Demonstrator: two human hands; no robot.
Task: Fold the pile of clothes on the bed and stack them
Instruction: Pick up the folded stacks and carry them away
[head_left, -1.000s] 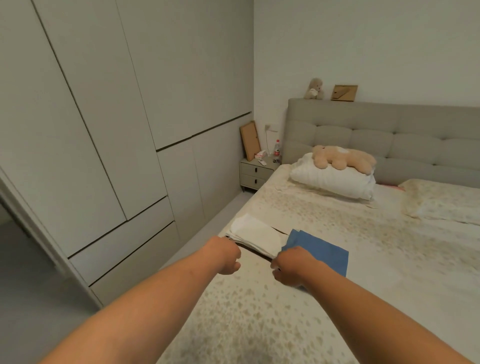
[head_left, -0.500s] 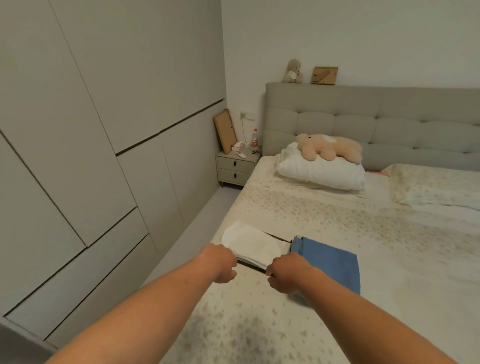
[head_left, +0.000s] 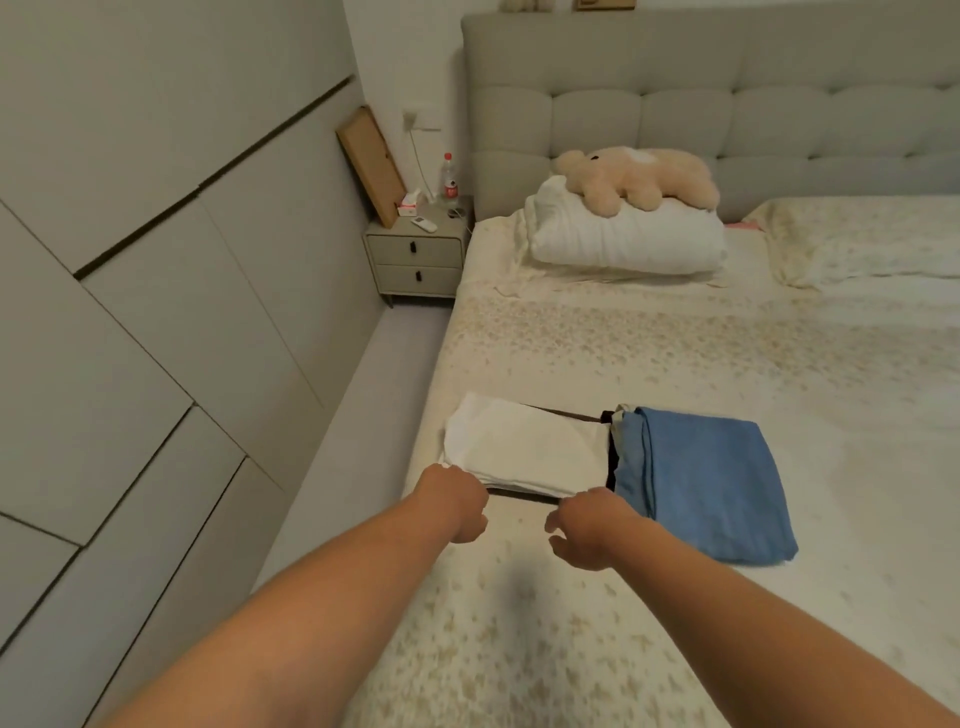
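Two folded bundles lie side by side near the left edge of the bed (head_left: 675, 364): a white garment (head_left: 519, 452) over a dark layer, touching a blue garment (head_left: 701, 478). The left hand (head_left: 457, 501) sits at the white bundle's near corner, fingers curled under and hidden, so any grip cannot be told; the right hand (head_left: 587, 530) hovers just short of the near edge, fingers loosely spread, holding nothing. Soft, light cloth like this likely slumps unless lifted from beneath at both near corners. Half a second earlier, both hands looked clenched at that edge.
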